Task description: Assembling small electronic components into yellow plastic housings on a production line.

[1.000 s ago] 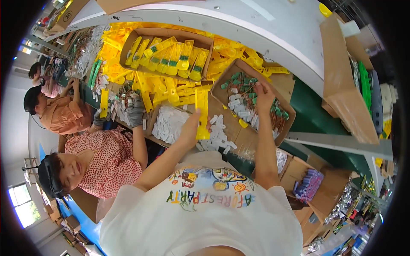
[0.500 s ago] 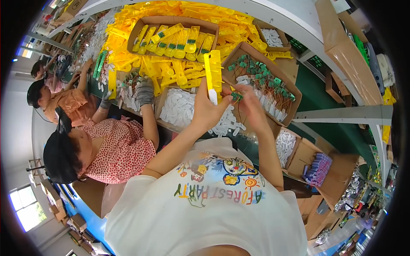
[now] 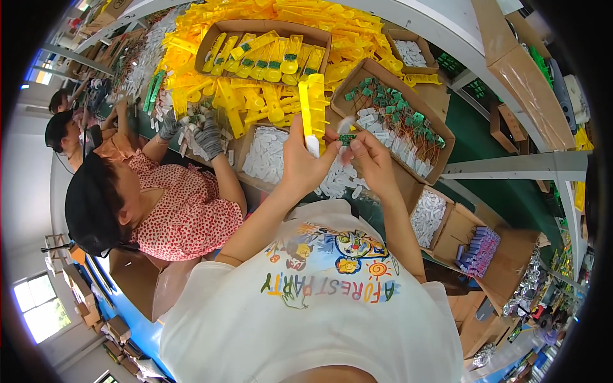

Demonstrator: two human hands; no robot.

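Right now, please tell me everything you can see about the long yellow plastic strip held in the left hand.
The long yellow plastic strip is narrow, flat and bright yellow, with small ridges along its length and a white end at the bottom. It stands almost upright. The left hand grips its lower end, fingers wrapped around it. It rises in front of the heap of similar yellow pieces. The right hand holds a small green part just beside it; whether they touch is unclear.

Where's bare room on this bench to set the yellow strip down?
Hardly any. Bare green surface shows right of the green-part box, before the grey rail. The yellow pile, white-piece box and both hands, left, right, crowd the middle.
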